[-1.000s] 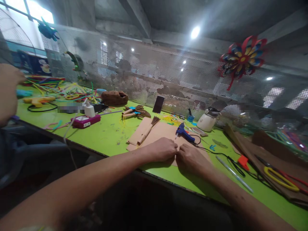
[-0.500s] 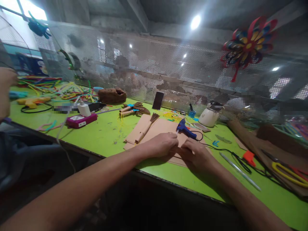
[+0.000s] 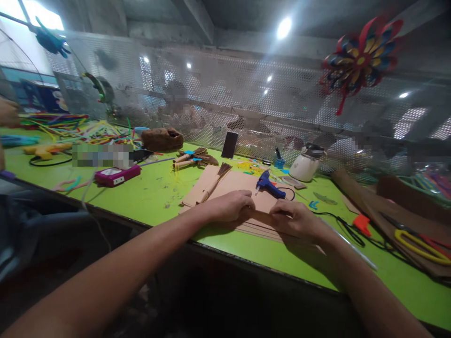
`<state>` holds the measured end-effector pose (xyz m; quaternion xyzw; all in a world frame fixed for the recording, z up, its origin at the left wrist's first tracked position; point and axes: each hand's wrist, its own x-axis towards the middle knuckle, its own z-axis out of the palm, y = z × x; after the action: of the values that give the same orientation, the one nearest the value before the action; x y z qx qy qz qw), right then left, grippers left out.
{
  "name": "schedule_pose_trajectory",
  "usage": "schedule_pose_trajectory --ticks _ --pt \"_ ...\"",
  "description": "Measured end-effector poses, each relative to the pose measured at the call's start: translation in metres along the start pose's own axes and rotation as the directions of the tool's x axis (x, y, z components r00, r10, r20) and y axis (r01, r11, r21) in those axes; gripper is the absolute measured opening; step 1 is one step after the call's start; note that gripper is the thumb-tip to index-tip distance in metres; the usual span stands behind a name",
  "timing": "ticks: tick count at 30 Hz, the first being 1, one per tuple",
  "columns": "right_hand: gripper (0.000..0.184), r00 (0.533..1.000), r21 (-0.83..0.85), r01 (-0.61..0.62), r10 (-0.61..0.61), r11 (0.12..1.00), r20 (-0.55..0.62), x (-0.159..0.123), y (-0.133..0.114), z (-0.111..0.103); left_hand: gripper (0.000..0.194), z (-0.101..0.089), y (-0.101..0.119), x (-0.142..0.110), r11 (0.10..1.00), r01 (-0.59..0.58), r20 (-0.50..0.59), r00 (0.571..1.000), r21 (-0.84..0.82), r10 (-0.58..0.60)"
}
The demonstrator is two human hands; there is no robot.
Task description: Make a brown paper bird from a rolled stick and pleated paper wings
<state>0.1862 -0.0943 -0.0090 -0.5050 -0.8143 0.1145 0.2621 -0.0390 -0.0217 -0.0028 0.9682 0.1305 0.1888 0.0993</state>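
Observation:
My left hand (image 3: 230, 205) and my right hand (image 3: 297, 218) rest side by side on a stack of brown card sheets (image 3: 246, 188) lying on the green table (image 3: 155, 192). Both hands have curled fingers that pinch the near edge of the top sheet, a hand's width apart. A small brown broom-shaped piece (image 3: 214, 180) lies on the sheets' left part. A blue glue gun (image 3: 269, 185) lies just behind my hands, its black cord (image 3: 338, 223) running off to the right.
A white jar (image 3: 305, 166), a dark phone (image 3: 229, 144) propped upright and a brown pouch (image 3: 162, 138) stand near the mesh wall. Coloured strips (image 3: 88, 134) and a pink box (image 3: 116, 176) lie left. Yellow-handled scissors (image 3: 419, 246), a pen (image 3: 355, 251) and brown sheets lie right.
My hands have slid apart along the sheet's near edge, the right one going right. The camera has shifted slightly, and the sheets now reach closer to the table's front edge.

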Motion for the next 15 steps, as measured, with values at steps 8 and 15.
schedule_pose_trajectory --ticks 8,15 --pt "0.014 0.965 0.258 -0.150 0.084 0.954 0.249 0.001 0.005 -0.014 0.022 -0.007 -0.011 -0.006 0.969 0.132 0.139 0.985 -0.210 -0.104" --pt "0.018 0.969 0.185 -0.187 0.150 0.965 0.197 0.001 -0.005 0.000 0.019 -0.002 -0.011 -0.001 0.975 0.157 0.187 0.974 -0.158 -0.127"
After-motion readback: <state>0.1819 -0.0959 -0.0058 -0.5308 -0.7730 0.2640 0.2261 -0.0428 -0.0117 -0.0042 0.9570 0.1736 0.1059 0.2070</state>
